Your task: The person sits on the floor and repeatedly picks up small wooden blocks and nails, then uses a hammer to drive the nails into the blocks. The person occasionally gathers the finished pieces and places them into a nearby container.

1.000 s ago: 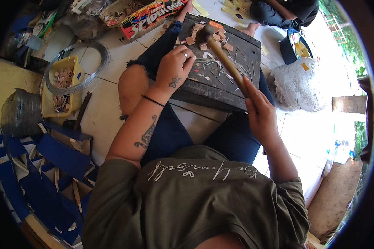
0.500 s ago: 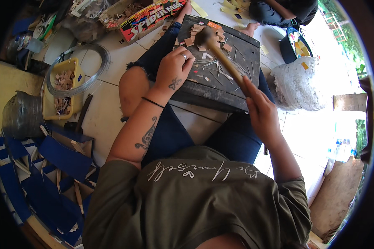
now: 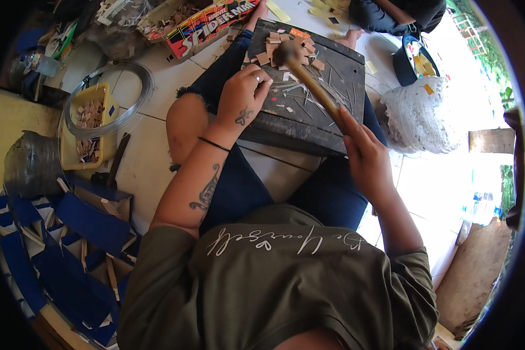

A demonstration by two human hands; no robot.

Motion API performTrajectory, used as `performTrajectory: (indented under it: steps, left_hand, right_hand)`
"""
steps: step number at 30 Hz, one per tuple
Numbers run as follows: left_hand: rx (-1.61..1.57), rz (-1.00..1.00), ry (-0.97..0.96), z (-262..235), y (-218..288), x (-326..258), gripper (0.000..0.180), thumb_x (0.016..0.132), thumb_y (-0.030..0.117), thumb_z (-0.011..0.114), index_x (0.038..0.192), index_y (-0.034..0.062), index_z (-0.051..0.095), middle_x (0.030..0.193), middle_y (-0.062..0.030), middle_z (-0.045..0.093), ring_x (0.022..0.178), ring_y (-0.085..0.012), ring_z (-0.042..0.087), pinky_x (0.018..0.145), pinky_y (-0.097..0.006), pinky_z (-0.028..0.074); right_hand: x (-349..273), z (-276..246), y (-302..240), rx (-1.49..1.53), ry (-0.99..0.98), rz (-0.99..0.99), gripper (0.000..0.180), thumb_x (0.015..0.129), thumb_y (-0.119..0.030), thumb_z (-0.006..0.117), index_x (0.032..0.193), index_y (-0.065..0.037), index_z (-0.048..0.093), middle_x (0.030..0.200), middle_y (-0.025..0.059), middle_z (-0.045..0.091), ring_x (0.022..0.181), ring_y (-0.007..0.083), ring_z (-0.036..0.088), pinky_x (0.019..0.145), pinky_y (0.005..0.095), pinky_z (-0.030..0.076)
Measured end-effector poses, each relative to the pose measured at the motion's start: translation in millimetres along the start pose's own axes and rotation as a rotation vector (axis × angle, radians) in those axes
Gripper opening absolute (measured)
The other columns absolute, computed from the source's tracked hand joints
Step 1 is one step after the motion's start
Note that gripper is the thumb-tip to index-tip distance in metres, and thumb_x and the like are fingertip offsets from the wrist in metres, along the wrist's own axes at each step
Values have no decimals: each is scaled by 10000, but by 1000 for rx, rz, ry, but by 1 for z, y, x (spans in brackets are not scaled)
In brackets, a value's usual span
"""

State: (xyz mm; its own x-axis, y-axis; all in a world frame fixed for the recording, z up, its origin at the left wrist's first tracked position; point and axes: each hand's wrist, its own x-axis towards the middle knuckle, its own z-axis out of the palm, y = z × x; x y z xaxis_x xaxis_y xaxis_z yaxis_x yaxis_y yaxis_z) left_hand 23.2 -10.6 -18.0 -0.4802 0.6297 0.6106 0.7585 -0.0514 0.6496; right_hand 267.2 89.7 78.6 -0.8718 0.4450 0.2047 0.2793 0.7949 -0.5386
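Note:
My right hand (image 3: 366, 151) is wrapped round the wooden handle of a hammer (image 3: 316, 87). The hammer's blurred head is raised over the far left part of a dark wooden work block (image 3: 306, 137) between my legs. Beside it, my left hand (image 3: 246, 93) is closed at the block's left edge, fingers pressed together; whatever they pinch is hidden. Small brown square pieces (image 3: 264, 59) are heaped on the block under and around the hammer head. Thin metal wire pins (image 3: 349, 93) lie scattered over the block's right and middle.
To the left, a wire coil (image 3: 149, 87) rests on a yellow basket (image 3: 108, 146) of small pieces. A printed box (image 3: 213, 29) stands beyond. Blue folded pieces (image 3: 93, 221) fill the lower left. A white sack (image 3: 417, 119), a dark tub (image 3: 403, 64) and another person's leg (image 3: 385, 20) are right.
The hammer head has shifted very slightly, still raised over the block. My left hand keeps its place, fingers still pressed together.

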Motion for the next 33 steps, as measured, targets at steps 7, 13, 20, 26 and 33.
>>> performTrajectory:
  steps: [7, 13, 20, 26, 33]
  left_hand:
    - [3, -4, -9, 0, 1, -1, 64, 818, 23, 681, 812, 2, 620, 812, -122, 615, 733, -324, 625, 654, -361, 504]
    - [-132, -155, 38, -5, -5, -1, 40, 834, 42, 672, 838, 10, 648, 811, -101, 633, 714, -250, 651, 662, -324, 517]
    - [277, -366, 290, -138, -116, -31, 156, 867, 193, 695, 904, 42, 703, 898, -106, 689, 842, -235, 649, 792, -336, 509]
    - [1143, -734, 180, -342, -185, -89, 249, 840, 297, 680, 991, 106, 728, 1020, -142, 682, 982, -326, 639, 854, -426, 491]
    - [886, -177, 187, -263, -163, -18, 343, 828, 275, 710, 1125, 104, 688, 1080, -135, 659, 1018, -332, 609, 939, -418, 461]
  right_hand:
    - [-2, 4, 2, 47, -37, 31, 512, 933, -29, 536, 1424, -168, 486, 899, 142, 614, 793, 289, 635, 751, 364, 501]
    - [7, -4, 46, -126, 222, 128, 500, 931, -71, 552, 1412, -198, 500, 927, 129, 590, 848, 287, 642, 747, 381, 503]
    - [15, 24, 106, -532, 210, 334, 460, 901, -164, 601, 1355, -205, 536, 1051, 80, 576, 947, 296, 612, 794, 416, 486]
    - [40, 25, 91, -467, 314, 35, 437, 848, -215, 671, 1271, -137, 595, 1090, 63, 601, 1087, 268, 560, 926, 428, 407]
    - [100, 56, 72, -513, 68, 80, 272, 809, -283, 702, 1038, -137, 710, 993, 57, 648, 1025, 258, 601, 899, 422, 432]
